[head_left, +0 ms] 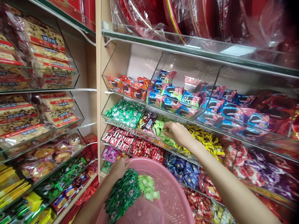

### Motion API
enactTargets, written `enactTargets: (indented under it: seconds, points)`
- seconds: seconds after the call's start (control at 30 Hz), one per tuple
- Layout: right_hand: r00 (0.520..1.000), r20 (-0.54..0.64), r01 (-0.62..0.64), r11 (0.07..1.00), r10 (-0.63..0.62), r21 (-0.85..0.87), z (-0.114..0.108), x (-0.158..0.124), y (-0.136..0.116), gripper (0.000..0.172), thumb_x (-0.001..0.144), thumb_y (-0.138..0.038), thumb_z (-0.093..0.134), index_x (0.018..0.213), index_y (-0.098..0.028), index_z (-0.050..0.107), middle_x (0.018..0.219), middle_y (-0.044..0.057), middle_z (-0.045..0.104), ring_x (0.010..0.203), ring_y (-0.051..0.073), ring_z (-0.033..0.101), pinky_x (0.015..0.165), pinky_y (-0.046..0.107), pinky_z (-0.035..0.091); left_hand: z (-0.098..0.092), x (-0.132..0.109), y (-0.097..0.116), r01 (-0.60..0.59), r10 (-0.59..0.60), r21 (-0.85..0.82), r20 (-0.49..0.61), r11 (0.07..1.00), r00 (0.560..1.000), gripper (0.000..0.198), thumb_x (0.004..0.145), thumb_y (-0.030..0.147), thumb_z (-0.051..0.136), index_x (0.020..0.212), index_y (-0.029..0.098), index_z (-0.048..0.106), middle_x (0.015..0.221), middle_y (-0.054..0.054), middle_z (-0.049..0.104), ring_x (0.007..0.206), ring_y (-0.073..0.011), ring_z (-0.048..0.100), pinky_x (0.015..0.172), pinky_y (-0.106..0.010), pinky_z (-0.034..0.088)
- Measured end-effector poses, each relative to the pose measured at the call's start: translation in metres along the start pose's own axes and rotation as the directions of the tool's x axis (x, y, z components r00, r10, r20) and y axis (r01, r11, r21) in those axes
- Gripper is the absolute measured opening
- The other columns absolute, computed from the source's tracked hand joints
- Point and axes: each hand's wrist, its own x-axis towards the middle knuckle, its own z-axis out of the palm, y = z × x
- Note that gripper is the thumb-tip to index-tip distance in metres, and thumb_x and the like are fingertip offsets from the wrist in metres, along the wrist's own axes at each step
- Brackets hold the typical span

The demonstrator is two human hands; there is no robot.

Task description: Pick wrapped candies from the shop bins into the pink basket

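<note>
My left hand [118, 168] is closed on the rim of a pink plastic basket [173, 177] at the bottom middle. Inside the basket lie a heap of dark green wrapped candies [123, 194] and a smaller pile of light green packets [147, 186]. Stretched forward, my right hand [177, 133] reaches into a clear shelf bin of light green packets [161, 124]. Its fingers curl down among them, and the fingertips are partly hidden, so a hold on any packet cannot be made out. Snickers bars [149, 123] sit just left of that hand, yellow wrapped candies [205, 140] to its right.
Green candies [125, 113] fill the bin further left. Above, a glass shelf edge [198, 51] and bins of blue cookie packs [171, 93] overhang my right arm. Lower bins hold red packets [147, 148] and blue candies [184, 171]. Packaged bread [46, 46] lines the left shelves.
</note>
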Motion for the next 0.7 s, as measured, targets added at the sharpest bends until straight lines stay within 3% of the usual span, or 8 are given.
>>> enactTargets:
  seconds: [0.1,0.17,0.33,0.5,0.6,0.7]
  points:
    - [0.984,0.031,0.164,0.966,-0.174,0.201,0.009,-0.023,-0.024,0.009,0.082,-0.025,0.056,0.088,-0.021,0.060,0.090,0.003,0.065,0.081,0.016,0.058,0.066,0.023,0.038,-0.001,-0.001,0.002,0.007,-0.007,0.011,0.006,1.000,1.000,0.033,0.091,0.040,0.034,0.101,0.020,0.058,0.097,-0.009,0.068,0.092,-0.0241,0.063,0.068,-0.028,0.041]
    - [0.973,0.075,0.194,0.947,-0.220,0.257,0.025,-0.038,-0.034,0.007,0.080,-0.019,0.056,0.086,-0.020,0.060,0.088,0.003,0.064,0.079,0.015,0.058,0.065,0.023,0.037,-0.001,-0.001,0.002,0.011,-0.011,0.006,0.014,1.000,1.000,0.033,0.091,0.040,0.034,0.102,0.020,0.058,0.098,-0.009,0.068,0.094,-0.0245,0.063,0.069,-0.028,0.041]
    - [0.970,0.185,0.101,0.954,-0.158,0.284,0.090,-0.060,-0.037,0.012,0.080,-0.016,0.053,0.089,-0.019,0.060,0.094,0.005,0.064,0.085,0.017,0.058,0.068,0.024,0.036,-0.002,-0.002,0.004,0.014,-0.014,0.003,0.015,1.000,1.000,0.030,0.090,0.038,0.035,0.099,0.020,0.058,0.095,-0.008,0.068,0.092,-0.0236,0.063,0.068,-0.027,0.040]
    - [0.933,0.319,0.104,0.974,-0.166,0.202,0.155,-0.069,-0.048,0.018,0.083,-0.011,0.046,0.095,-0.017,0.059,0.099,0.008,0.063,0.091,0.018,0.057,0.074,0.027,0.039,0.000,-0.004,0.006,-0.001,0.001,0.023,0.015,1.000,1.000,0.032,0.091,0.041,0.034,0.096,0.020,0.057,0.094,-0.008,0.068,0.091,-0.0236,0.063,0.067,-0.027,0.040]
    - [0.920,0.362,0.112,0.987,-0.148,0.119,0.178,-0.069,-0.061,0.029,0.084,-0.005,0.038,0.104,-0.015,0.056,0.107,0.010,0.061,0.095,0.018,0.057,0.076,0.027,0.041,0.002,-0.003,0.005,-0.009,0.009,0.025,0.009,1.000,1.000,0.032,0.091,0.041,0.033,0.101,0.020,0.056,0.096,-0.008,0.068,0.093,-0.0242,0.063,0.068,-0.028,0.040]
    - [0.915,0.376,0.114,0.988,-0.144,0.099,0.186,-0.070,-0.069,0.032,0.087,-0.007,0.034,0.109,-0.016,0.055,0.109,0.010,0.060,0.095,0.019,0.058,0.075,0.028,0.042,0.004,-0.003,0.002,-0.008,0.008,0.026,0.000,1.000,1.000,0.033,0.091,0.040,0.033,0.102,0.020,0.057,0.096,-0.009,0.068,0.093,-0.0243,0.063,0.068,-0.028,0.041]
